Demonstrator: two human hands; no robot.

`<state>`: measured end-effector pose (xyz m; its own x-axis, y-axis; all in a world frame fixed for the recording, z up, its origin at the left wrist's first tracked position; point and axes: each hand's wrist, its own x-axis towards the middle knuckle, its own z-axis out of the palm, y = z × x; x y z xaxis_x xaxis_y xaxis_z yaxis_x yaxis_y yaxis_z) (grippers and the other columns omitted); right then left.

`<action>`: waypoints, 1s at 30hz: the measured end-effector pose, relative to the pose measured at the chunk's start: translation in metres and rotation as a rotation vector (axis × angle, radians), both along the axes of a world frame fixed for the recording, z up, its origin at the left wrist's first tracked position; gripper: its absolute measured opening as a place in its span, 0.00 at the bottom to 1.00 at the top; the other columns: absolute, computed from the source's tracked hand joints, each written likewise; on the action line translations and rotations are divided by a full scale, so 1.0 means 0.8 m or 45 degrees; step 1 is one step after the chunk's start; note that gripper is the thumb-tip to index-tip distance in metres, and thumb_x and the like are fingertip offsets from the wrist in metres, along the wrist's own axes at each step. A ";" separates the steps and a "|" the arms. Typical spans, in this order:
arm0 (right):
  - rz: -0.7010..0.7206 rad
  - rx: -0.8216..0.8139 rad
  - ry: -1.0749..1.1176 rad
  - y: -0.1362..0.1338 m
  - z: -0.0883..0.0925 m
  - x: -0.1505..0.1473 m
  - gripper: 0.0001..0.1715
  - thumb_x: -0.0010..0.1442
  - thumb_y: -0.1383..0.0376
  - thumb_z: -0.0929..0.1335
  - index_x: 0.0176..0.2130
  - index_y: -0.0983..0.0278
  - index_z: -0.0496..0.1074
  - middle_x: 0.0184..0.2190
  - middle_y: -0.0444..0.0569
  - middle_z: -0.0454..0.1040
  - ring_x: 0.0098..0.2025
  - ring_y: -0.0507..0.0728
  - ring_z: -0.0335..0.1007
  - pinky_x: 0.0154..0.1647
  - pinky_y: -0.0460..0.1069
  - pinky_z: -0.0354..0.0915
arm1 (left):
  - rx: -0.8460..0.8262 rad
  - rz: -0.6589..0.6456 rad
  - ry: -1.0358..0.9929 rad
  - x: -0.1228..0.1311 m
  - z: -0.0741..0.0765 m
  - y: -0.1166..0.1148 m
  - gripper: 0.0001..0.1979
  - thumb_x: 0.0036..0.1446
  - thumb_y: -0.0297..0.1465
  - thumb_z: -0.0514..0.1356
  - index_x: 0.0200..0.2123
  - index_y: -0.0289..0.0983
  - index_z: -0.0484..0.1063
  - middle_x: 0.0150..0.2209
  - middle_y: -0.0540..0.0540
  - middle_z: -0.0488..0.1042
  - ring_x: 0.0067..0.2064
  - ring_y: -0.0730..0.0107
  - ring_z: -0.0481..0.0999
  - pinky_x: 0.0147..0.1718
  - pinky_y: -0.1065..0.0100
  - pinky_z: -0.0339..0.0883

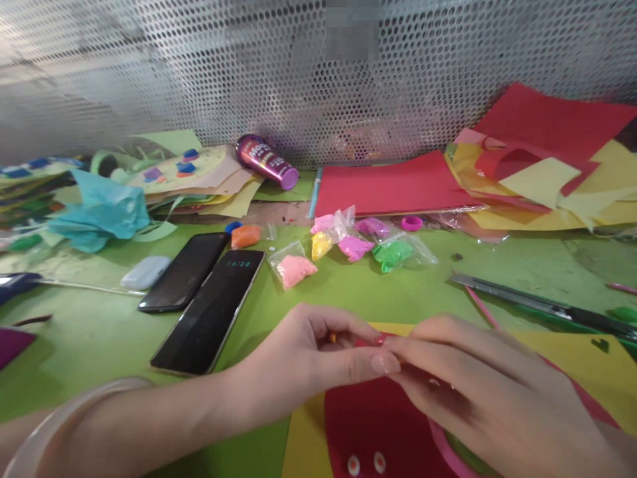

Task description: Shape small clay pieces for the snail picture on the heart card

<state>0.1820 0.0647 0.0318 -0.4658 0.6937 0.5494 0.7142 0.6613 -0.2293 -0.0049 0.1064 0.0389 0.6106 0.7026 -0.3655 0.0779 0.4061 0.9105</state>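
My left hand (328,358) reaches in from the left, thumb and index finger pinched together at the tips. Against those tips press the fingers of my right hand (478,378), also closed. What lies between them is almost wholly hidden; only small orange and red specks peek out. Under both hands is a red paper shape (378,425) with two small white-and-orange dots like eyes and a pink strip (448,451) along its right side. It lies on a yellow sheet (308,438).
Several small bags of coloured clay (294,269) lie ahead. Two phones (212,312) and a white case (146,273) are at left; a utility knife (537,305) is at right. Behind stand a purple tumbler (267,161), red paper (393,186) and a perforated metal panel (279,73).
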 end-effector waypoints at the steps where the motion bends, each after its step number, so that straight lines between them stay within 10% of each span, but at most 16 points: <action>1: 0.009 0.007 -0.012 0.000 -0.001 -0.001 0.12 0.68 0.63 0.58 0.38 0.60 0.67 0.25 0.38 0.70 0.23 0.47 0.68 0.24 0.44 0.63 | -0.011 0.001 0.004 0.000 -0.001 -0.001 0.14 0.44 0.40 0.69 0.29 0.35 0.77 0.24 0.51 0.71 0.26 0.78 0.62 0.24 0.76 0.54; 20: -0.004 0.034 -0.032 -0.002 0.001 0.002 0.15 0.68 0.63 0.56 0.38 0.60 0.69 0.26 0.39 0.72 0.25 0.47 0.70 0.22 0.45 0.63 | -0.048 0.020 -0.024 0.002 -0.003 -0.003 0.12 0.44 0.38 0.69 0.27 0.36 0.77 0.24 0.52 0.73 0.26 0.80 0.64 0.25 0.77 0.56; 30: 0.153 -0.328 0.252 0.008 0.019 0.002 0.08 0.63 0.66 0.64 0.40 0.61 0.72 0.28 0.41 0.70 0.24 0.43 0.67 0.27 0.35 0.66 | -0.049 -0.032 0.019 0.000 -0.002 0.003 0.13 0.42 0.35 0.70 0.25 0.33 0.73 0.20 0.54 0.65 0.24 0.80 0.58 0.23 0.74 0.49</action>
<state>0.1832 0.0712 0.0469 -0.4544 0.7680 0.4513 0.5601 0.6403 -0.5257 -0.0046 0.1086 0.0373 0.6224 0.6720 -0.4014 0.1020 0.4388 0.8928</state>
